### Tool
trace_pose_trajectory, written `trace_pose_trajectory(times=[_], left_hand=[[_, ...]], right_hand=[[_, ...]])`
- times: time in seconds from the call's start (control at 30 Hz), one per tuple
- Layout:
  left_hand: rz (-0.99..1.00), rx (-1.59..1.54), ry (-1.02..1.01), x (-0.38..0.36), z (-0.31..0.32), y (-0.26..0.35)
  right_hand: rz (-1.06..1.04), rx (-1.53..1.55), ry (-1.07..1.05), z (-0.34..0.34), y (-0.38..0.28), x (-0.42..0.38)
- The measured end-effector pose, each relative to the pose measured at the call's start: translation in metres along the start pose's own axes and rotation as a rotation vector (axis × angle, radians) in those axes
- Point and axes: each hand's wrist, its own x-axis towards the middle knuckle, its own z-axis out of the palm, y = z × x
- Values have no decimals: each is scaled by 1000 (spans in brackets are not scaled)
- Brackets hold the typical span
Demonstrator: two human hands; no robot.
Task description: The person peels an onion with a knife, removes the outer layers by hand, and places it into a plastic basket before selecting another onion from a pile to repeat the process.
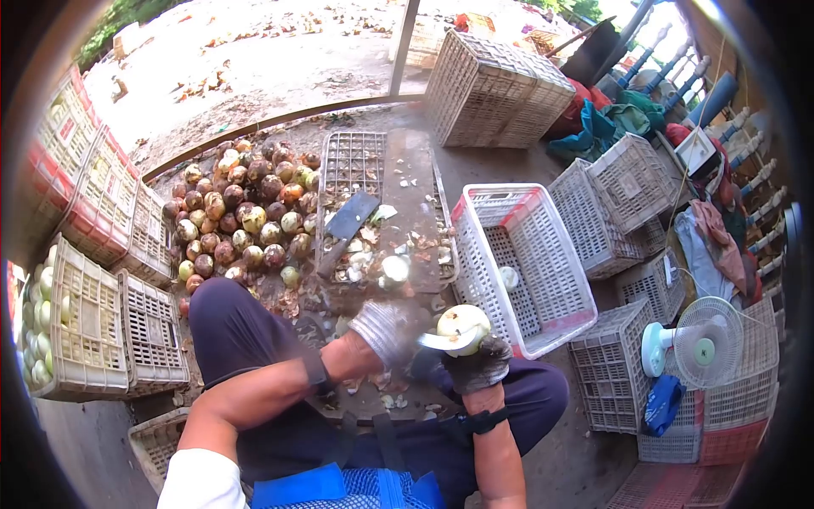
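Your right hand [480,363], gloved, is wrapped around a pale, peeled fruit [462,327] and holds it up over your right knee. Your left hand [381,331], gloved too, is closed on the handle of a small curved knife [441,342], whose blade lies against the near side of the fruit. That fruit looks almost fully stripped; I judge only trimming is left on it.

Just beyond your hands is the worktop [420,182], a dark board running away from you across a flat crate [352,161]. Its near end is littered with peel scraps [360,254], and one more pale peeled piece [395,268] sits there. A cleaver [348,222] lies slantwise along the worktop's left edge, untouched.

Off the worktop's right edge stands a white basket [521,263] with a red rim. It holds a single peeled fruit [509,276], so very little finished work has gone into it.

Off the left edge, on the floor, a large heap of unpeeled fruit [242,212], brown, red and green, waits. By that heap, most of the job remains.

At far left, crates [85,322] hold pale round fruit; whether they are peeled I cannot tell. Farther right are stacked empty crates [623,204] and a small fan [695,343].
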Motion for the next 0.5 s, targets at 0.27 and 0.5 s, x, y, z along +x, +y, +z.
trace_pose_trajectory(times=[0.27, 0.5], left_hand=[[-57, -7, -79, 6, 13, -1], [-197, 59, -328, 17, 18, -1]], right_hand=[[-107, -338, -33, -4, -25, 1], [-146, -136, 47, 4, -12, 3]])
